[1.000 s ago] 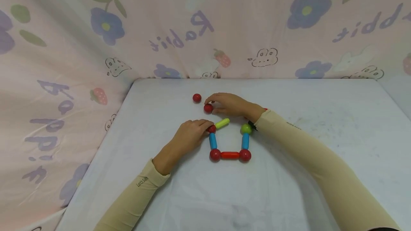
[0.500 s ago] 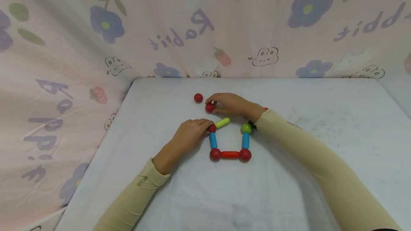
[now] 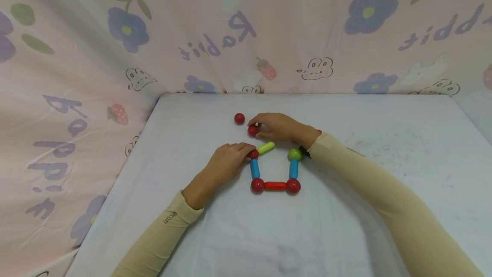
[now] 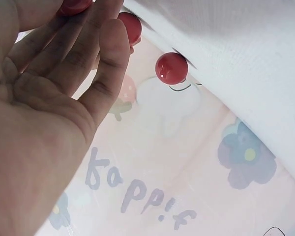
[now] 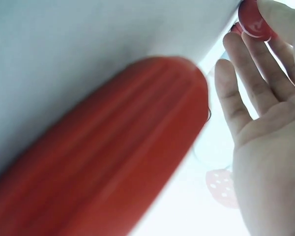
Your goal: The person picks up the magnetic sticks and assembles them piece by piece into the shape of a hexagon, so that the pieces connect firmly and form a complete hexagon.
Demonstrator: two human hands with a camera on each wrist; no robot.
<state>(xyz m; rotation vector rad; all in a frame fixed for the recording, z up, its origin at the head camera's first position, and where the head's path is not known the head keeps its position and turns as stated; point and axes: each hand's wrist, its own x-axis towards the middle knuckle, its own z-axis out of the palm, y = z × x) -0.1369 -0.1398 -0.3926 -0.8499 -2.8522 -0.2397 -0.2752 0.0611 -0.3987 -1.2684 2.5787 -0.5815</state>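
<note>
My left hand (image 3: 226, 161) holds a red ball (image 3: 253, 154) at the far left corner of a magnetic stick-and-ball shape, with thumb and fingertips about it. A yellow-green stick (image 3: 266, 147) slants away from that ball. Two blue sticks (image 3: 255, 169), a red stick (image 3: 275, 186), two near red balls (image 3: 294, 186) and a green ball (image 3: 294, 154) make up the other sides. Beyond it, my right hand (image 3: 276, 126) pinches another red ball (image 3: 253, 131) between thumb and fingers. A loose red ball (image 3: 239, 118) lies just past those fingertips, apart from them.
Under the right wrist, partly hidden, lies a red stick (image 5: 118, 147), large in the right wrist view. A dark piece (image 3: 305, 152) shows next to the green ball. White cloth covers the table (image 3: 184, 119); a printed curtain (image 3: 215, 20) hangs behind and at the left.
The red ball in my right hand has shifted slightly right with the hand. The loose red ball has also moved a little right. My left hand and the stick shape stay put.
</note>
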